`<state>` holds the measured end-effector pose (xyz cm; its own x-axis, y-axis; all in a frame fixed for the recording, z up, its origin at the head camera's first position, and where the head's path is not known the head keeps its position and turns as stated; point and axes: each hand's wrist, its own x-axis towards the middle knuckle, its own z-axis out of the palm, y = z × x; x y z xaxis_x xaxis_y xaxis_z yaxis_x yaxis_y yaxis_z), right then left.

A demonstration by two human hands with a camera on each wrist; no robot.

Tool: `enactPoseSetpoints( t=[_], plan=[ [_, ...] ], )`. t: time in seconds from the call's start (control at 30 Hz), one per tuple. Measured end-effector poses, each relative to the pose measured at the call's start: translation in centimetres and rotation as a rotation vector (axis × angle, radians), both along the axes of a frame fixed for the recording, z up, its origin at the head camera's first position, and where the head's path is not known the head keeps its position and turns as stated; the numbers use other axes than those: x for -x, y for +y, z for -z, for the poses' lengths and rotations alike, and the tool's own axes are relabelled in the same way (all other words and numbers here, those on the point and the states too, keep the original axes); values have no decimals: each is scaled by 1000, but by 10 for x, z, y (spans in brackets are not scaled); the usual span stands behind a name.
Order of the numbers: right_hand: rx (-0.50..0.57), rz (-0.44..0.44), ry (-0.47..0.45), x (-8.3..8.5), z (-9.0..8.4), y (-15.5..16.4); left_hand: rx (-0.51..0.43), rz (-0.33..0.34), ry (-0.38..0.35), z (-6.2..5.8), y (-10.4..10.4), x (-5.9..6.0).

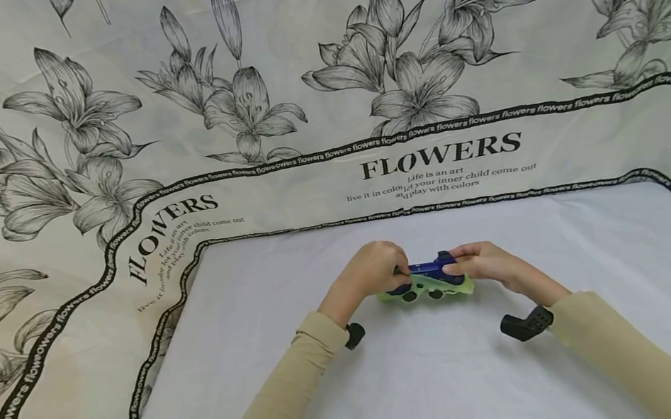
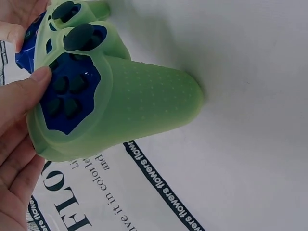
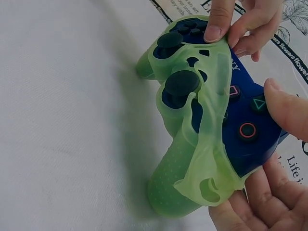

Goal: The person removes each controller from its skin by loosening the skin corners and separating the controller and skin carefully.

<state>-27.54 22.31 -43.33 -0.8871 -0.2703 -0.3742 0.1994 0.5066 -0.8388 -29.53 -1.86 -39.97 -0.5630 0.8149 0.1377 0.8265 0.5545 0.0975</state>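
Note:
A blue game controller (image 1: pixel 426 269) is held just above the white table, partly inside a light green silicone cover (image 2: pixel 149 91). My left hand (image 1: pixel 376 268) grips its left end, the thumb on the face beside the directional buttons (image 2: pixel 67 96), where the cover fits around them. My right hand (image 1: pixel 490 263) holds the right end, with the thumb by the triangle button (image 3: pixel 259 103) and fingers underneath. On that side the cover is peeled and bunched below the round buttons, leaving the blue shell bare. Both black thumbsticks (image 3: pixel 182 83) poke through the cover.
A white cloth (image 1: pixel 437 381) covers the table. Behind and to the sides hangs a flower-printed sheet (image 1: pixel 282 195) with black lettered borders. A black wrist-worn device (image 1: pixel 525 324) sits by the right sleeve, and another (image 1: pixel 355 335) by the left.

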Motion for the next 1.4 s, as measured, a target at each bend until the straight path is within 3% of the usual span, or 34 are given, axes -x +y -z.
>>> enactPoseSetpoints(
  t=[0.33,0.53,0.8,0.97,1.13,1.4],
  plan=[
    [-13,-18,-4,-3,-3,0,42,-1,100,5,1,-5],
    [-21,-22,6,-3,-2,1,13,26,166,7,0,-9],
    [-37,-16,19,-5,0,1,-1,37,191,7,-1,-11],
    [-41,-7,25,-5,-1,-2,85,23,129,2,4,-10],
    [-24,37,62,-11,1,-3,173,23,19,-4,13,-9],
    [-31,80,135,-22,0,-7,196,118,-180,-13,14,-8]
  ],
)
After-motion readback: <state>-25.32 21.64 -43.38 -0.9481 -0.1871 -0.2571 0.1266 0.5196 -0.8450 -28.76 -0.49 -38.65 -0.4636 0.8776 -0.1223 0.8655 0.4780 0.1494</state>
